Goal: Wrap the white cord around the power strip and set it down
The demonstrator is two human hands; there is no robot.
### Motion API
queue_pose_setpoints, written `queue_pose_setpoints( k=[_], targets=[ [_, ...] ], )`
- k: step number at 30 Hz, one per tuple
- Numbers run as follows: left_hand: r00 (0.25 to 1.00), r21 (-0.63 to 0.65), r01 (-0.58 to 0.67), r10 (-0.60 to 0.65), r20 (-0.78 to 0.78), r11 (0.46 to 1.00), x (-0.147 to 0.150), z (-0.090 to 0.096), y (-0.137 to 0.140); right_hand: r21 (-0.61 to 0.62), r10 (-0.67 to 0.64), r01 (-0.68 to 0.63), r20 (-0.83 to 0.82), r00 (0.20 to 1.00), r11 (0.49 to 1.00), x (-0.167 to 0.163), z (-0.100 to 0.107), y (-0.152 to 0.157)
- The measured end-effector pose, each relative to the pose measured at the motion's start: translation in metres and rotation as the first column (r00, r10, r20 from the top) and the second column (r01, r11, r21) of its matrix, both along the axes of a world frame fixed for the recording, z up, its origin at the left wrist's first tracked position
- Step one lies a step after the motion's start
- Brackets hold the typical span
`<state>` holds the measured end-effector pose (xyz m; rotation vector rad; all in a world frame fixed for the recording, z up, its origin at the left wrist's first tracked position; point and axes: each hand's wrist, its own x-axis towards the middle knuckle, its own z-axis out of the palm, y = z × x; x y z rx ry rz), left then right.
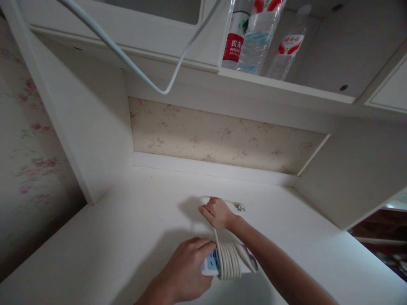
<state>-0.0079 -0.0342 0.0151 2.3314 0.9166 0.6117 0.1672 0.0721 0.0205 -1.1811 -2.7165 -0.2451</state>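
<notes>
Power strip (pixel 210 262) below my right hand (pixel 218 213)
My left hand (pixel 192 267) grips its left end, long axis sideways over the desk (pixel 152 203); right fingers (pixel 211 206) curl closed round the cord (pixel 229 262), nearer the plug (pixel 239 207).

one left hand (pixel 189 267), one right hand (pixel 218 213), two in all. one power strip (pixel 208 264), one pale cord (pixel 230 262), one plug (pixel 240 207). three plastic bottles (pixel 258 44) on one shelf (pixel 318 92). one bent tube (pixel 163 90). one white desktop (pixel 152 190). cord turns too close to count.
</notes>
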Motion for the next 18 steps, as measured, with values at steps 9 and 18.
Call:
queue_pose_setpoints(
  k=[9, 18],
  targets=[
    [0.959, -0.099, -0.164, 0.183, 0.217, 0.981, -0.011, 0.012, 0.003, -0.105, -0.244, 0.238, -0.046, 0.969, 0.965, 0.026, -0.035, -0.008],
    [0.748, 0.023, -0.621, 0.584, 0.315, 0.783, -0.017, -0.003, 0.025, 0.046, -0.357, 0.36, -0.066, 0.932, 0.932, 0.022, -0.06, -0.063]
  ],
)
